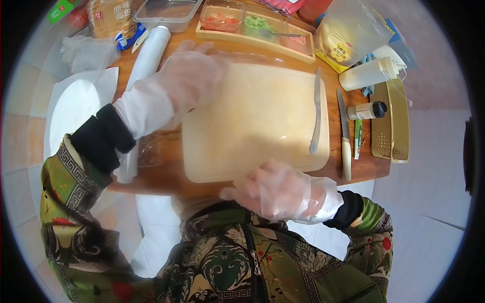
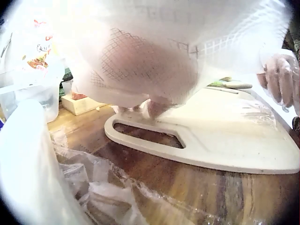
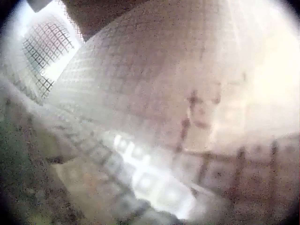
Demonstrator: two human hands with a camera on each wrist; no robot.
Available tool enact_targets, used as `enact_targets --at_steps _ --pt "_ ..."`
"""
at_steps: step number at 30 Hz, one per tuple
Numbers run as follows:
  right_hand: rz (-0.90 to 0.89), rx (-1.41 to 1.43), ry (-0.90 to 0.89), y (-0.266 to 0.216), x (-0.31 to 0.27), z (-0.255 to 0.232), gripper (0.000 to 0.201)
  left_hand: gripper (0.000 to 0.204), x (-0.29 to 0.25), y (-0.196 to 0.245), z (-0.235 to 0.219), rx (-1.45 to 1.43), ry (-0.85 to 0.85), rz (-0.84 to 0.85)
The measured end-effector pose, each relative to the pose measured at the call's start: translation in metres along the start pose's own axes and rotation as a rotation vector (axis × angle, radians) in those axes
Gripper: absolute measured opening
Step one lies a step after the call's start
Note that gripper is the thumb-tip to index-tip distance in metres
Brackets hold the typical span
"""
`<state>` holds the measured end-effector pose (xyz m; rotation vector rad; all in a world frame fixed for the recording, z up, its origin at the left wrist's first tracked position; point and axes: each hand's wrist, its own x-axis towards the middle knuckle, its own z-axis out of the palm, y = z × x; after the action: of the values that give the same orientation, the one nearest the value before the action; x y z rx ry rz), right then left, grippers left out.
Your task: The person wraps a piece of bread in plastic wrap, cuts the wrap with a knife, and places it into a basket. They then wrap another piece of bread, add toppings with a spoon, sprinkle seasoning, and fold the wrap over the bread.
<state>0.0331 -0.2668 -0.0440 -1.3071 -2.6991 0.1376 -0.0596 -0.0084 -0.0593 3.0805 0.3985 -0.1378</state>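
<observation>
A cream cutting board (image 1: 252, 116) lies on the wooden table, with a silver spreading knife (image 1: 317, 111) along its right side. My left hand (image 1: 189, 76), in a clear plastic glove, reaches over the board's far left corner, fingers extended. In the left wrist view its fingertips (image 2: 157, 108) come down at the board near the handle slot. Clear plastic film (image 2: 117, 199) lies crumpled on the table beside the board. My gloved right hand (image 1: 283, 192) is at the board's near edge, fingers loosely bent and nothing visible in them. The right wrist view is mostly filled by blurred glove plastic.
A white roll (image 1: 149, 55) stretches under my left forearm. At the back stands a wooden tray (image 1: 252, 39) with tubs of chopped food. To the right are a cream-handled knife (image 1: 345, 131), a seasoning bottle (image 1: 364, 110), a squeeze bottle (image 1: 366, 73) and a tan basket (image 1: 391, 121).
</observation>
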Motion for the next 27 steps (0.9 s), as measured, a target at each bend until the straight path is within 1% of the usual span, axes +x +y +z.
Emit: enact_targets --at_steps 1,2,4,5,6,7,8,10,11,12,13,14,16,17,19,20,22,24,26,27 --pt "0.011 -0.025 0.075 0.001 0.000 0.002 0.027 0.047 0.000 0.001 -0.001 -0.001 -0.005 -0.003" --pt "0.016 -0.026 0.077 0.001 0.001 0.005 0.027 0.047 -0.001 0.001 -0.002 -0.002 -0.010 -0.008" --pt "0.084 -0.110 0.069 -0.001 0.006 0.011 0.032 0.047 -0.002 -0.003 0.004 0.024 0.002 0.008" --pt "0.083 -0.108 0.072 -0.004 0.006 0.012 0.032 0.047 -0.002 -0.005 0.006 0.049 0.015 0.018" --pt "0.076 -0.115 0.031 -0.008 0.006 0.012 0.036 0.047 -0.003 -0.005 0.007 0.051 0.012 0.015" --pt "0.065 -0.124 -0.009 -0.010 0.004 0.013 0.042 0.046 -0.003 -0.003 0.007 0.056 0.050 0.022" --pt "0.062 -0.123 -0.010 -0.011 0.002 0.014 0.042 0.046 -0.003 -0.003 0.008 0.057 0.088 0.031" --pt "-0.066 0.081 0.000 -0.011 -0.005 0.016 0.041 0.047 -0.003 -0.002 0.009 0.070 0.095 0.019" --pt "-0.066 0.084 0.001 -0.011 -0.005 0.015 0.041 0.048 -0.002 -0.001 0.010 0.082 0.102 0.011" --pt "-0.074 0.096 0.066 -0.010 -0.005 0.013 0.040 0.048 -0.002 -0.005 0.014 0.082 0.100 0.012" --pt "-0.080 0.107 0.133 -0.008 -0.005 0.010 0.039 0.049 -0.002 -0.009 0.018 0.107 0.098 0.040" --pt "-0.076 0.108 0.133 -0.007 -0.005 0.006 0.039 0.050 -0.001 -0.012 0.021 0.130 0.094 0.069" --pt "0.056 -0.076 0.051 -0.004 -0.004 -0.002 0.041 0.050 0.000 -0.013 0.020 0.164 0.091 0.086" --pt "0.056 -0.075 0.052 -0.003 -0.002 -0.001 0.041 0.050 -0.001 -0.014 0.021 0.198 0.088 0.099" --pt "0.099 -0.028 -0.047 -0.003 0.001 0.002 0.043 0.050 -0.002 -0.009 0.012 0.151 0.054 0.062" --pt "0.095 -0.027 -0.047 -0.004 0.002 0.005 0.043 0.050 -0.001 -0.006 0.009 0.103 0.024 0.027" --pt "0.094 -0.057 -0.054 -0.007 0.002 0.010 0.041 0.050 -0.001 -0.004 0.009 0.096 0.013 0.008" --pt "0.097 -0.023 -0.054 -0.009 0.004 0.008 0.041 0.050 -0.001 -0.002 0.006 0.084 0.003 -0.008" --pt "0.105 0.011 -0.054 -0.010 0.003 0.008 0.041 0.050 0.002 0.002 -0.001 0.058 -0.061 -0.049" --pt "0.045 0.049 -0.031 -0.009 0.002 0.009 0.041 0.050 0.001 0.001 0.000 0.056 -0.061 -0.051"
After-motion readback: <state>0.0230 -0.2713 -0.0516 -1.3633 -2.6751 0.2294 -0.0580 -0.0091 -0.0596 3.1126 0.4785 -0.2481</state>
